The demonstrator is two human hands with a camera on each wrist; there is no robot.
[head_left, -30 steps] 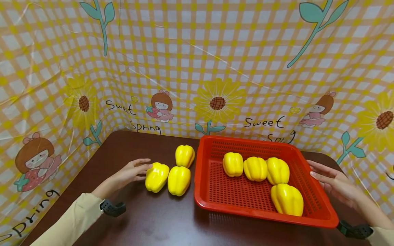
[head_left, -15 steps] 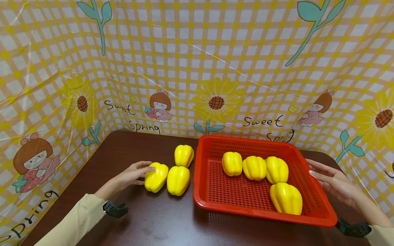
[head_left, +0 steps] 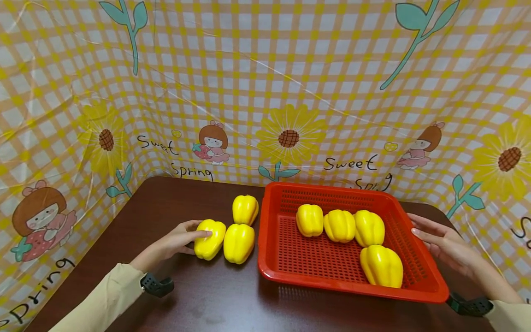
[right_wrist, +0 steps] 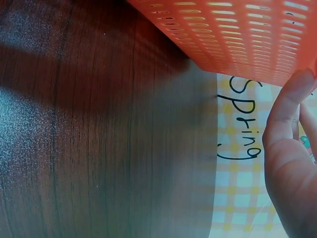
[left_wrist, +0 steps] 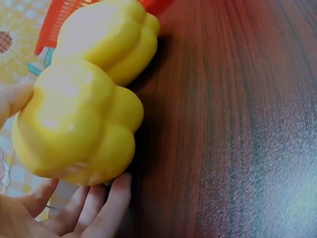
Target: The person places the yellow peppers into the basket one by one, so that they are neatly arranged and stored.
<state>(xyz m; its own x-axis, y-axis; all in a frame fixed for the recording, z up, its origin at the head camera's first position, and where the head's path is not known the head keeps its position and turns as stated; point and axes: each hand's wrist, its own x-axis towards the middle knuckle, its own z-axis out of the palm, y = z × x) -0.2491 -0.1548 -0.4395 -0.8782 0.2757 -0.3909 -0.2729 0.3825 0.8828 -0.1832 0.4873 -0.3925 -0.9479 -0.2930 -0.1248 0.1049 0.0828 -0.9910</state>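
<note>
At the left of the head view my left hand (head_left: pixel 176 240) pinches a yellow bell pepper (head_left: pixel 209 246). Its thumb (left_wrist: pixel 15 99) lies on one side of the pepper and the other fingers bear against the opposite side, as the left wrist view shows. Two more yellow bell peppers stand beside it, a near one (head_left: pixel 239 244) and a far one (head_left: pixel 245 210). My right hand (head_left: pixel 445 244) touches the outer right side of a red plastic basket (head_left: pixel 315 286), its fingers fairly straight. Several yellow bell peppers lie in the basket, one of them (head_left: pixel 381 266) near its front right corner.
The dark brown wooden table (head_left: pixel 203 295) carries everything. A checked cloth (head_left: pixel 232 60) with sunflowers rises behind it and along both sides. The basket stands close to the table's back edge.
My left hand has reached slightly right, and its thumb has come down onto the leftmost pepper. The right hand stays at the basket's side. The whole head view has shifted a little.
</note>
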